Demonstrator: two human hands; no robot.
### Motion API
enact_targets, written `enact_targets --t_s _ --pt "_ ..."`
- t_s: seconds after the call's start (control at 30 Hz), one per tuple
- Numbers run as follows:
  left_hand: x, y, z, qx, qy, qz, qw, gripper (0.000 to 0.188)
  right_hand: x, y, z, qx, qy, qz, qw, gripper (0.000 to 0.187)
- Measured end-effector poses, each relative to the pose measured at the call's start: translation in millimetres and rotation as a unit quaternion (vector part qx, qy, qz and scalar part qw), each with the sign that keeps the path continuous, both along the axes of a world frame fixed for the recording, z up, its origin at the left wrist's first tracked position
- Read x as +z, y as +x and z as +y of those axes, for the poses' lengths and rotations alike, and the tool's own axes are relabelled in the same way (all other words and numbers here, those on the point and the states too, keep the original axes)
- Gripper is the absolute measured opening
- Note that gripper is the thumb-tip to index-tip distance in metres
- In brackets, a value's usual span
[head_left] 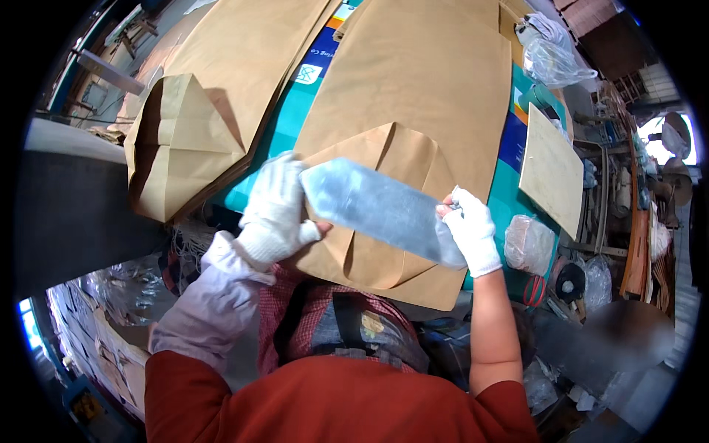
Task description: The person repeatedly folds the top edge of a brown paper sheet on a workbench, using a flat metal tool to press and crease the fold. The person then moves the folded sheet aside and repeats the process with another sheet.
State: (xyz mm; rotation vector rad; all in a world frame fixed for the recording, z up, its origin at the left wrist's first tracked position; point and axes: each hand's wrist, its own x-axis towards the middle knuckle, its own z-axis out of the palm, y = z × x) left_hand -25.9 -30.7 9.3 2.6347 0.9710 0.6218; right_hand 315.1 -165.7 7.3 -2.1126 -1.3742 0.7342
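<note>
A flat grey-blue plate (373,210), pointed at its left end, slants over a brown paper bag (413,159) with a folded, opened-out end. My right hand (473,231), in a white fingerless-tipped glove, pinches the plate's right end. Fingers stretched and thumb apart, my gloved left hand (275,210) lies at the left edge of the folded paper, beside the plate's pointed end. Whether it touches the plate I cannot tell. Beneath the plate, part of the fold is hidden.
Another brown paper bag (188,140) with its end folded up lies to the left. A teal and blue printed sheet (284,122) shows under the bags. At the right are a cream board (550,170), a plastic-wrapped bundle (529,244), red-handled scissors (533,290) and a clear plastic bag (550,63).
</note>
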Motion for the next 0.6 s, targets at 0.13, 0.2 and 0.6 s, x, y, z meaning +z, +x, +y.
enact_targets --t_s 0.13,0.2,0.6 --pt "21.0 -17.3 -12.3 0.037 -0.005 0.068 0.997 0.085 -0.3 -15.8 19.4 0.027 0.029 -0.074 0.996 0.021" --pt "11.4 -6.6 -13.1 -0.14 -0.006 0.021 0.99 0.075 -0.2 -16.7 23.1 0.025 0.028 -0.034 0.999 0.019" --pt "0.2 -7.5 -30.3 -0.085 -0.053 0.062 0.993 0.075 -1.5 -22.7 27.3 0.045 0.009 -0.035 0.998 0.02"
